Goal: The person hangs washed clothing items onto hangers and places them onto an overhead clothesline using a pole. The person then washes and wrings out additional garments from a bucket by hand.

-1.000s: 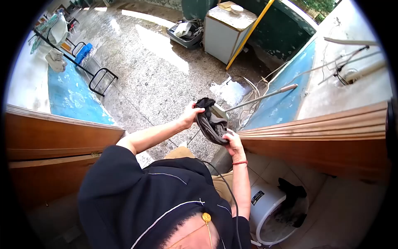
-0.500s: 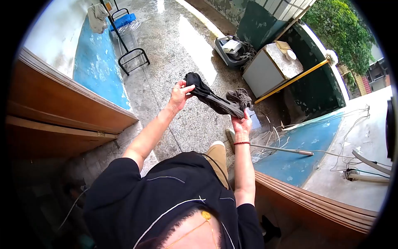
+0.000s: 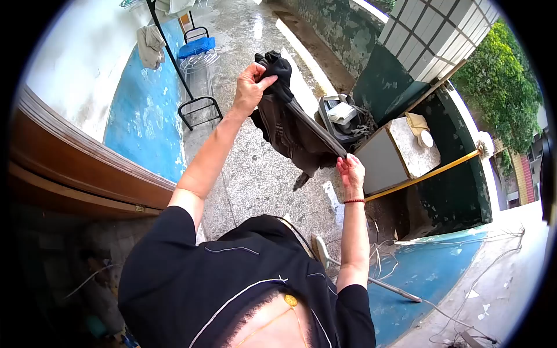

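Observation:
A dark garment (image 3: pixel 301 136), black at one end and grey-brown along its thin fabric, is stretched between my hands above the floor. My left hand (image 3: pixel 250 91) pinches its bunched black end with thumb and fingers. Lower and to the right, my right hand (image 3: pixel 351 177) grips the other end of the stretched edge. Loose fabric sags below that edge, and a narrow tip dangles beneath. The garment's exact kind is hard to tell.
A black metal rack (image 3: pixel 174 64) with a blue item (image 3: pixel 197 47) and hangers stands far left. On the right are a white cabinet (image 3: pixel 380 162), a yellow pole (image 3: pixel 429 174) and a grey bin (image 3: pixel 342 119). Wooden door panels (image 3: pixel 87 168) flank me; a stick (image 3: pixel 400 292) leans at right.
Both hands have risen and spread slightly, and the bunched fabric now hangs open below the stretched edge. The view has shifted, showing more of the passage ahead.

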`<action>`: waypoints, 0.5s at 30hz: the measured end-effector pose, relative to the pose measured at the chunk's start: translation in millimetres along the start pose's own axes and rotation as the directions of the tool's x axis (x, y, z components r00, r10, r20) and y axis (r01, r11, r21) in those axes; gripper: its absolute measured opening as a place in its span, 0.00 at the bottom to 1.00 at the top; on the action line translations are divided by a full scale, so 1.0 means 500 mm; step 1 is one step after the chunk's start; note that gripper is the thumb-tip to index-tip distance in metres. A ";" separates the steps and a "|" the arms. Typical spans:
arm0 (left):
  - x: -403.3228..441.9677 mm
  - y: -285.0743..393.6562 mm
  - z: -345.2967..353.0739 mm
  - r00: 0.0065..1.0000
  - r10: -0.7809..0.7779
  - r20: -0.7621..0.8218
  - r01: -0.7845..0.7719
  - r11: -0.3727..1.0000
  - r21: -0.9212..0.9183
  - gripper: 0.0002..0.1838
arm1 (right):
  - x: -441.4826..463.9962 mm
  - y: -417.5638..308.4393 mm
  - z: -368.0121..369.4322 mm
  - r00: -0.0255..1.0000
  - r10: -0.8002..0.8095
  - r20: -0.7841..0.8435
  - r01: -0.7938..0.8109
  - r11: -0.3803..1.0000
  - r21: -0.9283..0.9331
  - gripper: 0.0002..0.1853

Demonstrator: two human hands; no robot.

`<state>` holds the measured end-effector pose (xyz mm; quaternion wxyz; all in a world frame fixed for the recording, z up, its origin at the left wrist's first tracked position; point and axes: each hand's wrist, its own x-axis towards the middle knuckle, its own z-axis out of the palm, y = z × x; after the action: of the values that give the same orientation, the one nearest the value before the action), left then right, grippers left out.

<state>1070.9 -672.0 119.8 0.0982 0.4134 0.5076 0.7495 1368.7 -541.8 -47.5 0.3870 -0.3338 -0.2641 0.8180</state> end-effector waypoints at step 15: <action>0.562 -0.132 -0.232 0.973 0.049 -0.225 -0.024 0.993 0.114 0.15 | 0.476 -0.232 0.337 0.592 -0.381 0.710 0.474 -0.548 -0.689 0.12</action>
<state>789.9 -561.1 193.7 0.0028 0.3390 0.5485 0.7643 1181.5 -313.6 58.8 0.2917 -0.3064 -0.9058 0.0243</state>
